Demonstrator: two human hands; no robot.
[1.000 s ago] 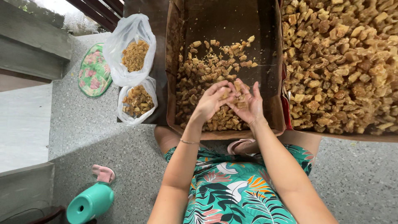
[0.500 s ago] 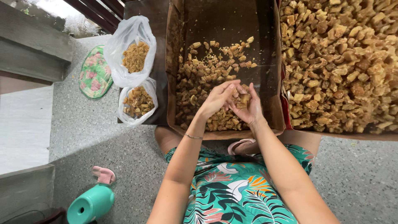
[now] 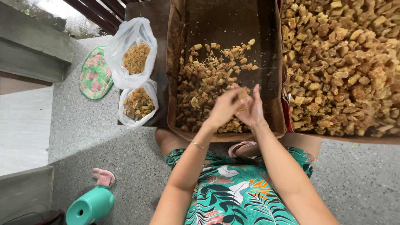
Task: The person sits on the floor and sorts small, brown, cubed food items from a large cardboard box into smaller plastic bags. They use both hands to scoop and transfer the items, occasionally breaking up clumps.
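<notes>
Both my hands meet over the near end of a brown cardboard box (image 3: 178, 62) half filled with small tan chunks (image 3: 204, 83). My left hand (image 3: 225, 107) pinches a tan chunk (image 3: 242, 96) together with my right hand (image 3: 252, 109), fingers of both closed around it. To the right a second, larger box (image 3: 366, 138) is heaped with bigger golden-brown chunks (image 3: 341, 62).
Left of the box stand two clear plastic bags, the upper bag (image 3: 132, 54) with fine crumbs and the lower bag (image 3: 136, 104) with chunks. A flowered round mat (image 3: 95, 75), a teal container (image 3: 89, 206) and a pink slipper (image 3: 103, 177) lie on the speckled floor.
My hands have closed more tightly together over the same spot in the box, and the view has shifted slightly.
</notes>
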